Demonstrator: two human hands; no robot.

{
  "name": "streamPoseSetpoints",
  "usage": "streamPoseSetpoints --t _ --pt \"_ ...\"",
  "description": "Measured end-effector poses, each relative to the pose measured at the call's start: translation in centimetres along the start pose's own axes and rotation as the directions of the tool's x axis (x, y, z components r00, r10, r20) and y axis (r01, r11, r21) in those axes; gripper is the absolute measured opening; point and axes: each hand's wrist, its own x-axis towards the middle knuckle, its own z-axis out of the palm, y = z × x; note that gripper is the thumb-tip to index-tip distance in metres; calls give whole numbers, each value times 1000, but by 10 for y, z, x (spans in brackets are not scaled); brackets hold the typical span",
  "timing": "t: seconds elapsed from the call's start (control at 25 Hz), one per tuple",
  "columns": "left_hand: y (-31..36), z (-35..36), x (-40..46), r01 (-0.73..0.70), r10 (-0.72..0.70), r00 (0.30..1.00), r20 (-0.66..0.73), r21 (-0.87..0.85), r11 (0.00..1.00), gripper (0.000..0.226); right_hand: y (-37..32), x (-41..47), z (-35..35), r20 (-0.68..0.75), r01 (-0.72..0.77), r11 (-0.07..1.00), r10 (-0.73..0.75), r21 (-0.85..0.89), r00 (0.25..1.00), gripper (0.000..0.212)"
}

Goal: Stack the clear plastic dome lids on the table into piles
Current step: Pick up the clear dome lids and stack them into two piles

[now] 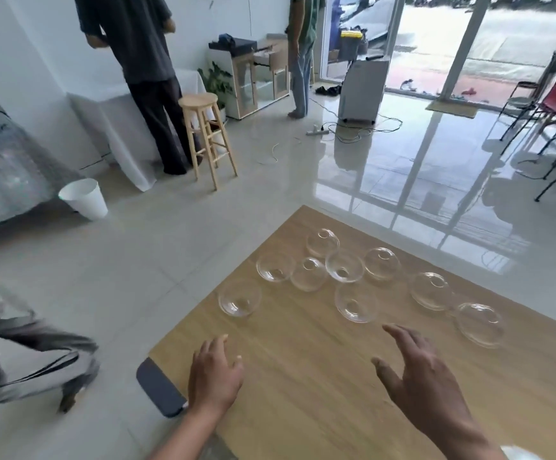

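Several clear plastic dome lids lie scattered singly on the far half of the wooden table [303,376]. Some rest rim up like bowls, such as the leftmost lid [239,298] and the nearest middle lid [356,303]. Others sit dome up, such as the far lid [322,242] and the rightmost lid [479,323]. My left hand [213,376] hovers over the near left of the table, fingers loosely bent, holding nothing. My right hand [416,370] is spread open a little short of the nearest middle lid.
A dark flat object [160,386] lies at the table's near left corner. A person's legs [31,353] pass close on the left. A white bin [84,197], a wooden stool [207,137] and two standing people are farther off on the tiled floor.
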Motion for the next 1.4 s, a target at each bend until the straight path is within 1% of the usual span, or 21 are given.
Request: streamPoseSetpoints --t 0.08,0.12,0.2,0.24,0.32,0.44,0.56,0.68,0.8,0.88,0.96,1.0,1.04,1.12,1.16,1.2,1.24,1.28,1.36,1.4 --pt "-13 -12 30 59 -58 998 13 -93 994 79 -10 29 25 28 8 998 -6 -57 1000 55" --pt "-18 -18 44 53 -49 998 36 -125 991 92 -13 43 37 46 15 996 -11 -89 999 53" --pt "-22 -26 68 -11 24 996 89 -144 990 115 -16 67 57 86 16 988 -2 -155 996 50" --pt "-21 -28 77 -54 69 992 108 -138 989 123 -15 77 65 102 8 982 12 -188 995 48" --pt "-17 -30 95 -134 146 979 140 -93 987 132 -16 93 77 133 -2 965 39 -262 990 38" --pt "-5 -27 120 -256 248 953 174 24 966 134 -14 96 86 157 21 934 38 -356 987 19" --pt "4 -21 135 -334 300 927 224 134 933 129 -12 85 85 123 42 941 0 -336 992 12" --pt "5 -15 141 -368 329 913 243 139 919 120 -14 66 81 118 37 957 -3 -289 993 15" --pt "7 -7 130 -460 424 870 250 107 881 109 -18 50 76 125 19 976 8 -217 992 15" --pt "13 -1 116 -519 483 833 269 79 851 106 -18 47 73 29 -8 988 13 -151 999 25" --pt "21 5 102 -555 518 806 287 63 829 103 -16 51 68 -62 -72 991 66 -109 996 40" --pt "26 8 96 -572 535 793 290 54 819 99 -13 54 66 -70 -114 989 108 -95 992 49" --pt "31 10 92 -588 553 781 291 46 807 91 -10 58 64 -44 -157 983 153 -94 987 59" --pt "40 13 84 -623 592 755 281 30 781 66 -6 66 63 54 -238 964 246 -121 968 79" --pt "45 14 81 -639 613 745 264 18 769 52 -4 69 64 94 -279 953 291 -120 952 86" --pt "48 15 78 -649 628 738 246 5 760 40 -2 72 68 115 -321 942 331 -99 936 88" --pt "50 15 75 -653 636 735 236 -6 757 31 1 74 72 119 -365 929 370 -62 921 85" --pt "52 14 73 -655 639 732 236 -15 756 24 3 76 74 113 -410 912 409 -20 905 75" --pt "54 10 70 -650 642 718 268 -73 757 15 8 76 74 109 -475 879 470 28 876 43" --pt "55 8 69 -628 640 706 303 -149 764 12 11 74 72 100 -492 869 487 40 868 25"
